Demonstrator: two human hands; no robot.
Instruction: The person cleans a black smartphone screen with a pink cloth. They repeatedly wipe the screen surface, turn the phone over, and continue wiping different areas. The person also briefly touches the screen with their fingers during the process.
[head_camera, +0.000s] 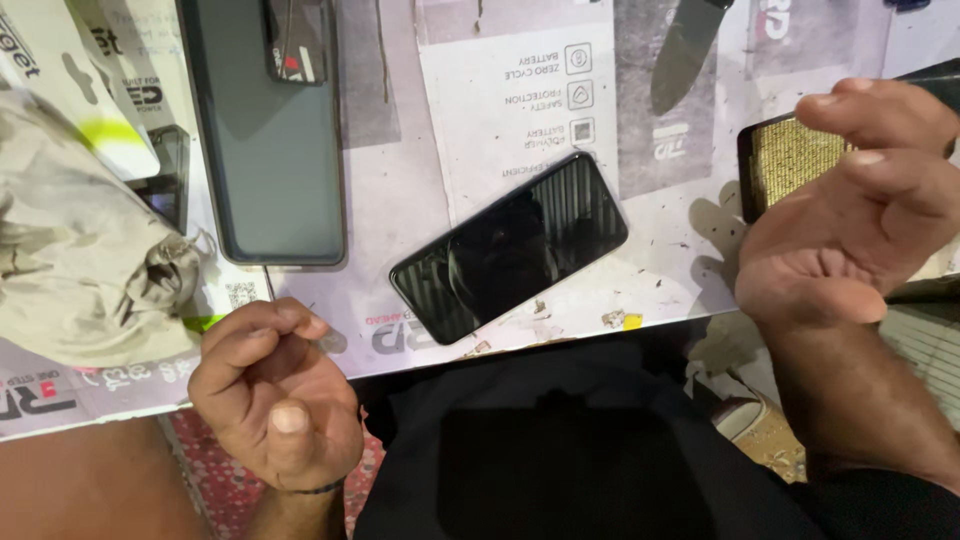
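One black-framed gold panel (790, 160) in the right hand (850, 220)

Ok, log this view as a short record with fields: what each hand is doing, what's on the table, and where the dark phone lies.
left hand: left hand loosely curled at the table's near edge, holding nothing that can be seen
right hand: right hand grips a flat black piece with a gold mesh face
centre: black phone lies screen up, at a slant, untouched between the hands
behind: grey slab flat on the printed table cover
far left: crumpled cloth
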